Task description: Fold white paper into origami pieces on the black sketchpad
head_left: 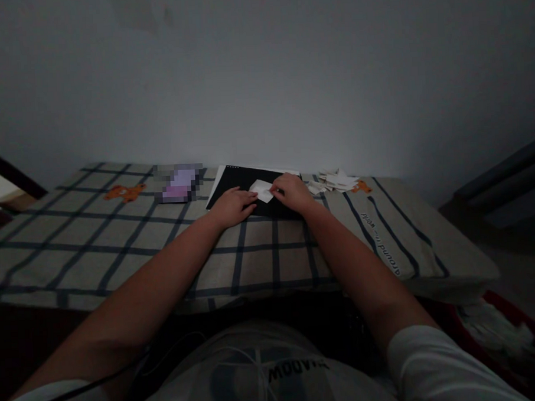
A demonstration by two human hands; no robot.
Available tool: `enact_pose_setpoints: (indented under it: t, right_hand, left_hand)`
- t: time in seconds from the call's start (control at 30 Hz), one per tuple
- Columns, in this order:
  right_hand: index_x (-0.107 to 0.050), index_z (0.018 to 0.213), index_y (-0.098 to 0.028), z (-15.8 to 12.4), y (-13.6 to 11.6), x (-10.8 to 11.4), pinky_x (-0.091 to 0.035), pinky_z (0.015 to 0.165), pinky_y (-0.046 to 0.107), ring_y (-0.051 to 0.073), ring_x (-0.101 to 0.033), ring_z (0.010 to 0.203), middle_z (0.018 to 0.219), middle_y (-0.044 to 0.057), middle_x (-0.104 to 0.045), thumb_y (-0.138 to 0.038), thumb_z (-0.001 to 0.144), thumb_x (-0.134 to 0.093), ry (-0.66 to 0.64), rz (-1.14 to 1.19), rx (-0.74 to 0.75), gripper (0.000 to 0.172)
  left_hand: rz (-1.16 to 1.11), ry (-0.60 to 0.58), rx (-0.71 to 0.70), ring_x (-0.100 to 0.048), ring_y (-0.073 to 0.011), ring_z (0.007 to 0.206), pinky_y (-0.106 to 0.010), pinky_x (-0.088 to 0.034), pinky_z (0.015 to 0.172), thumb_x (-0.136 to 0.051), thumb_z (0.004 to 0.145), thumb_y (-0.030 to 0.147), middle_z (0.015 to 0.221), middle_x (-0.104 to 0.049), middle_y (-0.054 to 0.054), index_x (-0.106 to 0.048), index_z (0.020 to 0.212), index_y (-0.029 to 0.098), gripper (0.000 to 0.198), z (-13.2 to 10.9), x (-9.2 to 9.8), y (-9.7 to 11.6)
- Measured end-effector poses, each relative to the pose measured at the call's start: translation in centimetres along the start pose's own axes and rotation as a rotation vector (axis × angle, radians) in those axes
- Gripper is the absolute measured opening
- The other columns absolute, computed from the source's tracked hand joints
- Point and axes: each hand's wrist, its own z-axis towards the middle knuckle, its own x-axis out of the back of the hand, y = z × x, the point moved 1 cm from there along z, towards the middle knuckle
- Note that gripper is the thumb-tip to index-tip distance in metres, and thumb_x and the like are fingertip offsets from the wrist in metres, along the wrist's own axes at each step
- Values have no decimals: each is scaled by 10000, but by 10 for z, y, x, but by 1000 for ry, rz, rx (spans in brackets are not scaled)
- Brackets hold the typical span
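A small white piece of folded paper (261, 190) lies on a black flat board or folder (233, 179), which has white sheets under its edges. My left hand (233, 207) rests at the paper's left edge, fingers stretched out and lying flat, the fingertips touching it. At the paper's right edge, the thumb and fingers of my right hand (291, 192) are pinched together on it. To the right of the board sits a loose pile of folded white paper pieces (335, 181).
A checked tablecloth (162, 234) with orange printed figures covers the table. A phone-like device (179, 183), partly pixelated, stands left of the board. Behind the table rises a grey wall (262, 76). A red container (499, 326) holding whitish material is at the lower right.
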Motion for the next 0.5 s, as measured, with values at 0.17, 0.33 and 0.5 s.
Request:
enact_pose_setpoints:
  t: [0.17,0.33,0.5]
  right_hand:
    - [-743,934,-190,-2,-4,8,-358,886,373,237,-566,965,985,85,-731,-188,919,-560,-77,-60,-15,183]
    - [-705,1152,-185,-3,-4,3,-353,882,378,255,-540,1024,1102,100,-703,-254,937,-578,-70,-101,-18,259]
    - [-708,1156,-209,-1,-4,-11,-350,828,389,275,-508,1030,1098,107,-676,-258,912,-631,-64,-202,-82,261]
  left_hand:
    - [18,-30,54,-570,-247,1280,-526,-342,1124,-454,951,353,1352,-637,-78,-665,1263,245,391,-2,5,6]
    - [35,-51,56,-577,-249,1269,-507,-372,1098,-440,964,360,1358,-633,-81,-661,1257,224,392,-2,6,5]
    - [-40,-15,15,-617,-268,1211,-464,-439,1047,-474,947,347,1285,-676,-116,-692,1218,187,383,-1,5,2]
